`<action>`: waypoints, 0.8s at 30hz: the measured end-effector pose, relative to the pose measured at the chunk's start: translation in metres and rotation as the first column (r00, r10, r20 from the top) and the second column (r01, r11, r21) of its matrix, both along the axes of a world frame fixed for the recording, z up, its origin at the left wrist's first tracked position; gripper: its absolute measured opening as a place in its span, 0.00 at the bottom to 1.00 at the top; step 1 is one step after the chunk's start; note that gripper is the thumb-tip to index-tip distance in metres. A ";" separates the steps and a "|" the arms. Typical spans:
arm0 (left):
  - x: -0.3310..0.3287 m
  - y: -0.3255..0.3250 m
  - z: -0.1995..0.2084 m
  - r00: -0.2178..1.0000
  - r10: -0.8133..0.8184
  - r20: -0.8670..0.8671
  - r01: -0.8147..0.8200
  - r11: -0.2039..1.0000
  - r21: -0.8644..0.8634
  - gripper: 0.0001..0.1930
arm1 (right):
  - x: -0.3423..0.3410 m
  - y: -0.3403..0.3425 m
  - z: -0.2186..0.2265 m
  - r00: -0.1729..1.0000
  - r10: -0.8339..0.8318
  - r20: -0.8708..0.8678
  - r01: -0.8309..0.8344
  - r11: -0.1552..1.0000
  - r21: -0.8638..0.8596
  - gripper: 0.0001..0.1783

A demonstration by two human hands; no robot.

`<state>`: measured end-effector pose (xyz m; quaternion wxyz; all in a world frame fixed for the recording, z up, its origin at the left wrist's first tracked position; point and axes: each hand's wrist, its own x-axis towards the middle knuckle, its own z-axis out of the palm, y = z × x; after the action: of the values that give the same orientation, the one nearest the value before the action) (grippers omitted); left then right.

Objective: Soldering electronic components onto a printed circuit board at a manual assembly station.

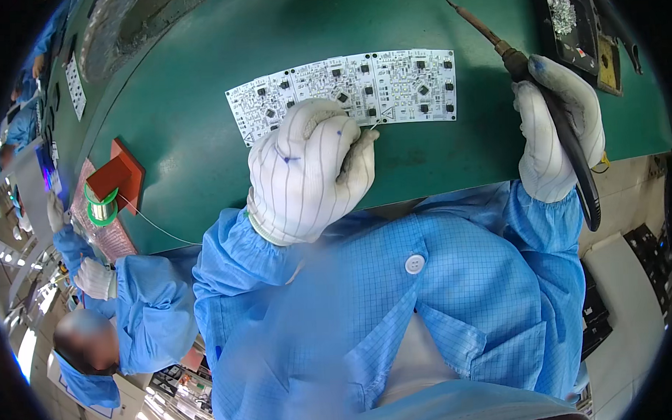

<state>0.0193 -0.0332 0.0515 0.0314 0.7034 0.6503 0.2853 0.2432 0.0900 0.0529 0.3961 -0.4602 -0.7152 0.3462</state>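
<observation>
My left hand (305, 167), in a white striped glove, is closed over the near edge of a white circuit board panel (414, 85). A thin end of solder wire (375, 126) pokes out at its fingertips, next to the board's lower edge. The panel lies flat and carries several black chips; the glove hides part of its left and middle sections. My gloved right hand (559, 124) grips a soldering iron (527, 66) to the right of the board. The iron's tip points up and left, apart from the board, and its black cable hangs down past my wrist.
A solder spool (103, 208) stands by a reddish-brown holder (130, 176) at the left, its wire trailing toward my left sleeve. At the far right, a black tray (570, 28) holds silvery shavings, beside a yellowish sponge (609, 66). A gloved co-worker (151, 313) sits at left.
</observation>
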 end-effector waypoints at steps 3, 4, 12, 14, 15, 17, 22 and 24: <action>-0.007 -0.006 0.001 0.999 -0.040 0.008 0.040 0.999 0.008 0.11 | 0.005 -0.001 0.000 1.000 0.001 -0.008 -0.001 0.999 -0.045 0.14; -0.010 -0.008 0.002 0.999 -0.040 0.004 0.040 0.999 -0.002 0.11 | 0.006 -0.001 0.000 1.000 0.005 -0.010 -0.005 0.999 -0.049 0.14; -0.029 -0.017 0.009 0.996 0.052 -0.072 -0.051 0.998 0.021 0.10 | 0.017 0.007 -0.011 0.997 0.035 -0.066 -0.030 0.996 0.086 0.14; -0.028 -0.016 0.007 0.995 0.095 -0.025 -0.095 0.995 0.006 0.10 | 0.024 0.012 -0.010 0.997 0.036 -0.068 -0.028 0.993 0.117 0.14; -0.029 -0.015 0.007 0.994 0.104 -0.016 -0.104 0.995 0.005 0.10 | 0.025 0.014 -0.010 0.973 0.159 -0.169 -0.138 0.982 0.126 0.13; -0.029 -0.013 0.005 0.988 0.143 0.051 -0.143 0.990 0.008 0.09 | 0.029 0.025 -0.010 0.771 0.517 -0.371 -0.451 0.855 0.256 0.14; -0.033 -0.014 0.004 0.975 0.201 0.090 -0.200 0.979 -0.030 0.08 | 0.026 0.029 -0.014 0.735 0.624 -0.263 -0.551 0.777 0.305 0.17; -0.035 -0.015 0.003 0.975 0.207 0.079 -0.205 0.978 -0.033 0.08 | 0.024 0.025 -0.014 0.788 0.581 -0.202 -0.521 0.805 0.284 0.15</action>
<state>-0.0153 -0.0479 0.0550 0.0371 0.6195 0.7212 0.3078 0.2677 0.1148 0.0387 0.4207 -0.1313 -0.7881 0.4298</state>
